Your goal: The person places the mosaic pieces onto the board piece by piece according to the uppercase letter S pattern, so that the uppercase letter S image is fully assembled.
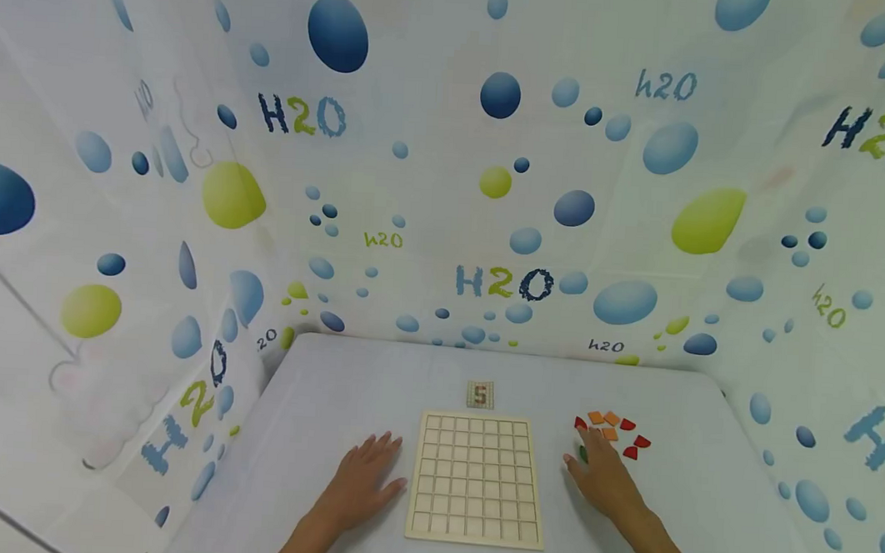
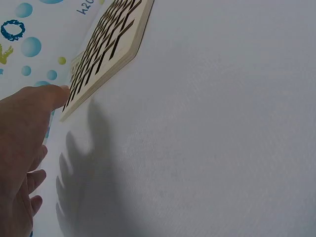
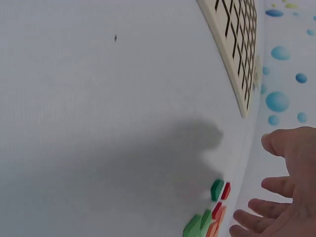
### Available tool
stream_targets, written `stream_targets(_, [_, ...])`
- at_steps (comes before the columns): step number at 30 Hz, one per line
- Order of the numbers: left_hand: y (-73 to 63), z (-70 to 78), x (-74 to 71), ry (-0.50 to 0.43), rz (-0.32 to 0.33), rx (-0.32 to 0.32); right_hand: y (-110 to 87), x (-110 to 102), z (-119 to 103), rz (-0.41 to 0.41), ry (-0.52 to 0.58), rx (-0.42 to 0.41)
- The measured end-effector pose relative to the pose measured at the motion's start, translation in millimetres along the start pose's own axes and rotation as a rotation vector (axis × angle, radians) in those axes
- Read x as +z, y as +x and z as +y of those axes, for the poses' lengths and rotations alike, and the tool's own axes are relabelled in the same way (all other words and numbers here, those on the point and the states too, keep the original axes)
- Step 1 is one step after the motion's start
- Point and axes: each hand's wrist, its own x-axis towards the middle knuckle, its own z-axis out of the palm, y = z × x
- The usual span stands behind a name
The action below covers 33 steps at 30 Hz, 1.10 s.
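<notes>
A pale wooden board (image 1: 476,470) with a square grid of cells lies on the white table. My left hand (image 1: 360,483) is left of it with fingers spread and nothing held, its thumb close to the board's left edge. To the right, my right hand (image 1: 603,479) reaches over a group of small coloured pieces, fingers extended and apart. Around its fingertips are orange squares (image 1: 611,418), red rounded pieces (image 1: 632,453) and a dark green piece (image 1: 582,454). Light green pieces (image 3: 192,226) show in the right wrist view; the hand hides them in the head view.
A small card (image 1: 480,395) with a mosaic-like figure resembling a 5 lies just beyond the board. White curtains (image 1: 432,184) printed with blue and green drops and "H2O" enclose the table (image 1: 362,372) at the back and sides.
</notes>
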Motion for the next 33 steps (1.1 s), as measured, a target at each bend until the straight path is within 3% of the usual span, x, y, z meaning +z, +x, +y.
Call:
stream_targets(12, [5.2,8.6,12.2,-0.049,-0.066,0.074,10.1,-28.6,50.0,0.122,0.116,0.053])
stream_targets(17, [7.5,10.5,14.9,-0.042,-0.1,0.076,18.3,-31.4,81.5,0.138,0.054,0.096])
stream_targets(21, [6.2,10.5,15.0,-0.038,-0.101,0.069,24.3,-31.9,99.7,0.136,0.008,0.085])
stream_targets(27, [5.2,11.0,14.8,-0.051,-0.079,0.097,29.5,-33.3,114.9,0.151,-0.019,0.034])
stream_targets(33, [4.8,9.0,19.3,-0.036,-0.092,0.078,34.1,-29.8,118.4,0.127,-0.012,0.077])
